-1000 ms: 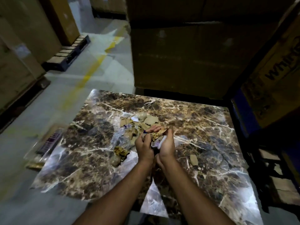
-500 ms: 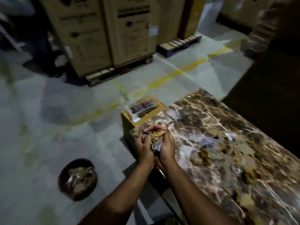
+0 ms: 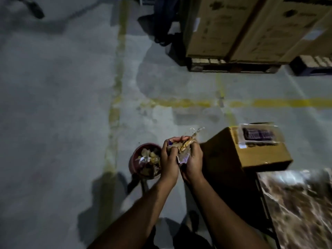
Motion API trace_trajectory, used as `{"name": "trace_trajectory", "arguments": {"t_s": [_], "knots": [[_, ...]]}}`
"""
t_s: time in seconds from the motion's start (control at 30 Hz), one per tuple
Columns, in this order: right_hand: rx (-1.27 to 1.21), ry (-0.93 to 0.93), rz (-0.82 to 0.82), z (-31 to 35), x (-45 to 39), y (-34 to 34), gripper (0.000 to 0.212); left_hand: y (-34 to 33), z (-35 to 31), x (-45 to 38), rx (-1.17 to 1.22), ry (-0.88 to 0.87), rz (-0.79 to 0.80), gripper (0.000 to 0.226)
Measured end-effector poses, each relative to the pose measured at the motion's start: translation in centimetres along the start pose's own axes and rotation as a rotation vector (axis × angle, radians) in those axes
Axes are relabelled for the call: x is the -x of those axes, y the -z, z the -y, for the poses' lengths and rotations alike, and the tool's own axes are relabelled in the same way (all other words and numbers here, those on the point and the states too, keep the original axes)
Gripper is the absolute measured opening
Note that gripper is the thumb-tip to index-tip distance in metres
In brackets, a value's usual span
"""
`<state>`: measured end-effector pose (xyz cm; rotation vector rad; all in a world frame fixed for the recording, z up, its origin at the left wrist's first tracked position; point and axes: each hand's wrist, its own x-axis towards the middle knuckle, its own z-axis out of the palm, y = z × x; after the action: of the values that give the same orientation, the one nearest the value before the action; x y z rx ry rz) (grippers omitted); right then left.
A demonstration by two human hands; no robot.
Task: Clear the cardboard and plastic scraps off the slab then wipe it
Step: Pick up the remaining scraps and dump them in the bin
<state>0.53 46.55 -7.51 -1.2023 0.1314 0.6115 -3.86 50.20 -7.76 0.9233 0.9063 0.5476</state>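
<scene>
You have open floor (image 3: 62, 123) left of the bowl (image 3: 133, 159); the cardboard box (image 3: 251, 155) blocks the right.

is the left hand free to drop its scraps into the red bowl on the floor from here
Probably yes. The left hand and right hand are cupped around the scraps just right of the red bowl, whose open top is unobstructed; a short leftward move should do.

Both bare forearms stretched forward from the bottom of the frame toward its middle, wrists close together. Left hand (image 3: 168, 159) and right hand (image 3: 191, 159) pressed side by side, palms turned inward. Fingers (image 3: 173, 141) curled tight around a bundle of scraps (image 3: 181, 146) between them.
</scene>
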Motion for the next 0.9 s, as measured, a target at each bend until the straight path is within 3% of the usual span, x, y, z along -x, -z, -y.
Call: {"name": "trace_trajectory", "arguments": {"t_s": [0.07, 0.2, 0.27, 0.37, 0.47, 0.57, 0.67, 0.9], "knots": [[0.094, 0.002, 0.025, -1.2, -1.0, -1.2, 0.026, 1.1, 0.1, -1.2, 0.037, 0.027, -0.051, 0.032], [0.369, 0.037, 0.133, -7.1, -6.5, -2.9, 0.026, 4.5, 4.3, -7.6, 0.041, 0.075, -0.279, 0.077], [0.414, -0.002, 0.176, -10.5, -9.8, -2.8, 0.027, 6.1, 6.8, -11.1, -0.04, 0.074, -0.366, 0.077], [0.504, -0.041, 0.24, -16.9, -14.7, -2.2, 0.03, 8.4, 11.0, -15.5, -0.147, 0.004, -0.46, 0.06], [0.577, -0.111, 0.308, -22.7, -19.2, -0.7, 0.032, 11.1, 15.8, -19.3, -0.395, 0.049, -0.507, 0.056], [0.639, -0.224, 0.397, -27.4, -23.0, 1.5, 0.029, 14.9, 22.0, -23.3, -0.598, 0.102, -0.473, 0.054], [0.894, -0.221, 0.569, -32.1, -26.8, 4.3, 0.03, 18.0, 27.8, -26.6, -0.703, 0.001, -0.412, 0.038], [1.076, -0.241, 0.674, -38.0, -31.0, 8.2, 0.059, 23.3, 35.1, -29.5, -1.124, -0.059, -0.157, 0.077]]}}
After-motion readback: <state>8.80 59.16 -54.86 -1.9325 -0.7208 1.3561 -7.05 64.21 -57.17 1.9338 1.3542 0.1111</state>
